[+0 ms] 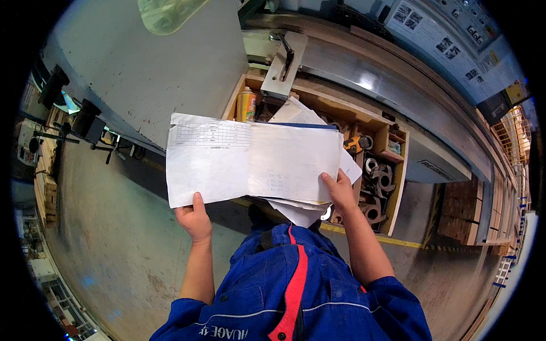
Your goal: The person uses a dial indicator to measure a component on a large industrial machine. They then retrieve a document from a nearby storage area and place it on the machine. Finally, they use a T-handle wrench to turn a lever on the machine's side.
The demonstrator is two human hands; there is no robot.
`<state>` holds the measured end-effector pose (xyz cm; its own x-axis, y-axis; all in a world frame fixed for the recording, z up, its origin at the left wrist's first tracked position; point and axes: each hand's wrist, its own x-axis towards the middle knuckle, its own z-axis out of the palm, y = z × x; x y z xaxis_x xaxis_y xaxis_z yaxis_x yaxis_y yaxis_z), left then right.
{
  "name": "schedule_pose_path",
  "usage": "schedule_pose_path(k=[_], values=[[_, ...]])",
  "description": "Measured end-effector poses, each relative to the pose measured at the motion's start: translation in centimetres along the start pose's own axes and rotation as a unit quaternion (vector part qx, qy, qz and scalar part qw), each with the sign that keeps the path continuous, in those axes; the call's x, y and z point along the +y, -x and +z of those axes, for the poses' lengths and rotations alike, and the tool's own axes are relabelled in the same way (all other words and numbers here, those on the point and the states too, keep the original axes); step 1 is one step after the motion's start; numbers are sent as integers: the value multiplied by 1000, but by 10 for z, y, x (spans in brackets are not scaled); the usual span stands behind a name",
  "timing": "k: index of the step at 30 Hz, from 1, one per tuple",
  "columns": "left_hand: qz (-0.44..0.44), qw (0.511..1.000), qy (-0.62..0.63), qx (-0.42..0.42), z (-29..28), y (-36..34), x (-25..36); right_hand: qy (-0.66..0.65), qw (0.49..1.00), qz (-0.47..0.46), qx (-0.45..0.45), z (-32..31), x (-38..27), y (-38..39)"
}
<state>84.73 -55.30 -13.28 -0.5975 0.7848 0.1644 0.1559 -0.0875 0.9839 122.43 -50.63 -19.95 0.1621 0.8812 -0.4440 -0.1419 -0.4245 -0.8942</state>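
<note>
A stack of paper sheets [290,165] lies spread like an opened folder in front of me, with a printed table on its left sheet [205,165] and faint handwriting on the right one. My left hand [194,219] pinches the lower edge of the left sheet, thumb on top. On the other side, my right hand [341,193] grips the stack's right edge, thumb pressed on the upper sheet. More loose sheets and a dark blue edge stick out from beneath. The papers cover part of a wooden tool box [400,210] behind them.
In the box are a yellow-orange spray can [245,105], a yellow-and-black tool [357,144] and several round metal cutter heads [385,179]. A metal clamp bracket [284,65] overhangs its far side. A grey machine panel [153,74] rises at left; stacked timber [460,210] stands right.
</note>
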Motion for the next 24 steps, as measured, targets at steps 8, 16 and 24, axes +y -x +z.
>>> schedule_pose_path(k=[8,16,24], values=[[28,999,2,24,6,-6,9,-86,996,-8,-27,-17,-26,14],[10,991,-124,38,39,-11,33,-169,984,-61,1,-67,-57,34],[-42,979,-77,-182,80,-12,27,-223,972,-80,3,-75,-74,59]])
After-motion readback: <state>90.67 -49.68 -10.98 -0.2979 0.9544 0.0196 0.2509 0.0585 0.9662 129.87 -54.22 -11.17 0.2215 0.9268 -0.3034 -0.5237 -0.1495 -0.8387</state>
